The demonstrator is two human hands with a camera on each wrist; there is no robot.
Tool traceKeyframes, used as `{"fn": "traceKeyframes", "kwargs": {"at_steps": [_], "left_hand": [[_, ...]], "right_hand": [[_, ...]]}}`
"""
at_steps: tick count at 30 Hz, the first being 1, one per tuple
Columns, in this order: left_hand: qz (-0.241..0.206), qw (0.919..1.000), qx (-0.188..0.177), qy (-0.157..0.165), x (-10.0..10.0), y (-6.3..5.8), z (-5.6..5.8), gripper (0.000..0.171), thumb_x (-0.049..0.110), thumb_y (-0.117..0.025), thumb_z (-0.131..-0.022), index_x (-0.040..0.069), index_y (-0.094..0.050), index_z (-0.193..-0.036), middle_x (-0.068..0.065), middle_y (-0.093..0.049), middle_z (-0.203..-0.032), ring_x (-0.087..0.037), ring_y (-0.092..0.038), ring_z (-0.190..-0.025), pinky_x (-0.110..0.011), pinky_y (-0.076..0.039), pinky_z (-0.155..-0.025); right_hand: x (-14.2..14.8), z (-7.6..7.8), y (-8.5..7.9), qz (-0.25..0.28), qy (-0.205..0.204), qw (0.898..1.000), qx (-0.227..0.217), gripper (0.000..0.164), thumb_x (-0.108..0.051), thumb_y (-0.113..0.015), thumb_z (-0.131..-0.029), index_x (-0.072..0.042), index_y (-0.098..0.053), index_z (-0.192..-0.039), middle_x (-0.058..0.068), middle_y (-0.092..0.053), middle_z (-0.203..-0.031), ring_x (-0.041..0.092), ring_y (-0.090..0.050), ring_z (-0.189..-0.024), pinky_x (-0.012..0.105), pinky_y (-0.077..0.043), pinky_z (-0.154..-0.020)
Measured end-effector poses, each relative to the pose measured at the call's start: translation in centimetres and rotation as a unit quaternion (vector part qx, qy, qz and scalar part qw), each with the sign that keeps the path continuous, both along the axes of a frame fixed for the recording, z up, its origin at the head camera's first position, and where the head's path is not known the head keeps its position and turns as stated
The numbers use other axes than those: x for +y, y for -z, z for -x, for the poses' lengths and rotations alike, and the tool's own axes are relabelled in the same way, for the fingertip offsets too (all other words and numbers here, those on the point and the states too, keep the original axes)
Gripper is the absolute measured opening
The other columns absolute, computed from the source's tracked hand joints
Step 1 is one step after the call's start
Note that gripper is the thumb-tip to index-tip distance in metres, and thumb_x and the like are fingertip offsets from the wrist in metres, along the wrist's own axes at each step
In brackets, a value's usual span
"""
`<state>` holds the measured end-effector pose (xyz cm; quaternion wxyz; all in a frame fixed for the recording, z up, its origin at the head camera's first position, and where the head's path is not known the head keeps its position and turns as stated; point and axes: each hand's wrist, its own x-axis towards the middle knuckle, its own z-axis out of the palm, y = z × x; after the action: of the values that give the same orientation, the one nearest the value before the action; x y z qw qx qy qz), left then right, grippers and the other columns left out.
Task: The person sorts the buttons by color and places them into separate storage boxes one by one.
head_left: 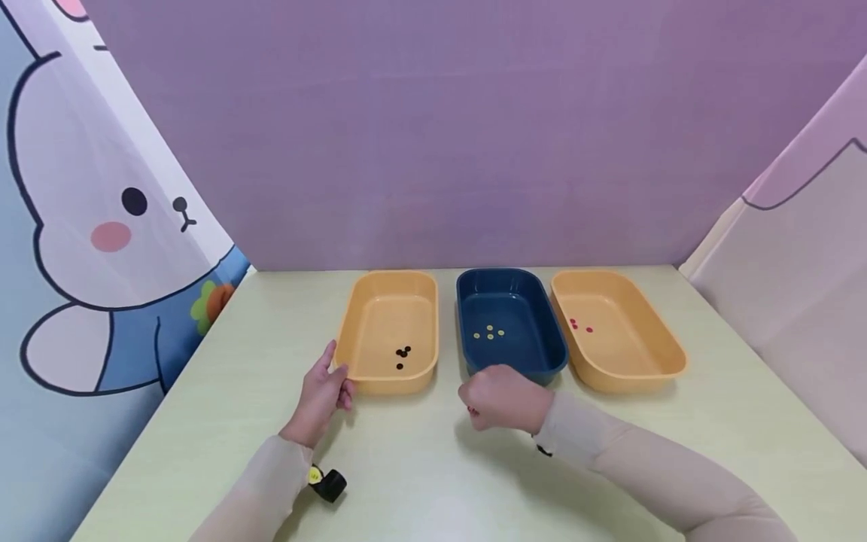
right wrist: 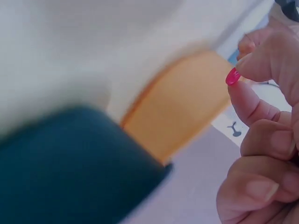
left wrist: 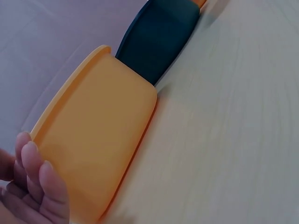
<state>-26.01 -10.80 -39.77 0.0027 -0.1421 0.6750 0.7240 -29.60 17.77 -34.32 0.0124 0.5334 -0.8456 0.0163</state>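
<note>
My right hand (head_left: 504, 397) is just in front of the blue tray (head_left: 531, 290), pinching a red button (right wrist: 232, 76) between thumb and index finger. The other fingers curl in toward the palm. My left hand (head_left: 320, 399) rests at the front left corner of the left yellow tray (head_left: 387, 385). Its fingers (left wrist: 52, 186) lie loosely against the outer wall and rim. Several black buttons (head_left: 403, 353) lie in that tray. Several yellow buttons (head_left: 490, 336) are in the blue tray. The right yellow tray (head_left: 637, 331) holds red buttons (head_left: 589, 330).
All three trays stand in a row near the back of the pale table (head_left: 420, 467). A purple backdrop (head_left: 474, 150) rises behind them, with a cartoon-printed cloth (head_left: 74, 181) at the left. A black wrist-worn device (head_left: 330, 485) sits by the left sleeve, showing a yellow round piece.
</note>
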Motion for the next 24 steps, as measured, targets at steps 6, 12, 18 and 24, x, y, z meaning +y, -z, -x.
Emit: {"fn": "traceKeyframes", "kwargs": {"at_steps": [6,12,18,24], "left_hand": [[-0.005,1.0000,0.002,-0.007,0.1,0.0,0.2,0.061,0.005,-0.035,-0.103,0.014,-0.005,-0.155,0.004,-0.050,-0.057,-0.004,-0.044,-0.043,-0.017,-0.043,-0.044],[-0.005,0.9998,-0.001,-0.020,0.1,0.1,0.0,0.061,0.006,-0.035,-0.103,0.014,-0.006,-0.155,0.003,-0.050,-0.057,-0.004,-0.044,-0.042,-0.018,-0.043,-0.043],[-0.006,0.9998,0.001,-0.017,0.0,-0.1,0.0,0.061,0.006,-0.035,-0.103,0.015,-0.005,-0.155,0.004,-0.050,-0.058,-0.004,-0.044,-0.043,-0.018,-0.043,-0.044],[-0.003,0.9999,0.000,-0.015,0.2,0.3,-0.2,0.060,0.006,-0.035,-0.103,0.014,-0.006,-0.155,0.003,-0.049,-0.058,-0.004,-0.044,-0.044,-0.018,-0.042,-0.044]], "right_hand": [[1.0,0.6,-1.9,-0.032,0.020,0.998,0.041,0.019,-0.006,-0.070,-0.072,-0.013,-0.055,-0.063,-0.007,-0.049,-0.053,0.008,-0.041,-0.045,0.018,-0.035,-0.046],[2.5,1.5,-3.2,-0.039,0.021,0.991,0.127,0.024,-0.014,-0.072,-0.074,-0.015,-0.051,-0.060,-0.007,-0.037,-0.049,0.009,-0.036,-0.042,0.018,-0.031,-0.041],[4.2,2.8,-4.0,-0.041,0.050,0.981,0.186,0.027,-0.018,-0.071,-0.075,-0.016,-0.049,-0.059,-0.007,-0.031,-0.047,0.009,-0.034,-0.040,0.019,-0.027,-0.040],[6.4,3.7,-3.7,-0.026,0.073,0.974,0.212,0.030,-0.014,-0.068,-0.071,-0.016,-0.042,-0.057,-0.007,-0.028,-0.048,0.010,-0.032,-0.040,0.022,-0.027,-0.038]]}}
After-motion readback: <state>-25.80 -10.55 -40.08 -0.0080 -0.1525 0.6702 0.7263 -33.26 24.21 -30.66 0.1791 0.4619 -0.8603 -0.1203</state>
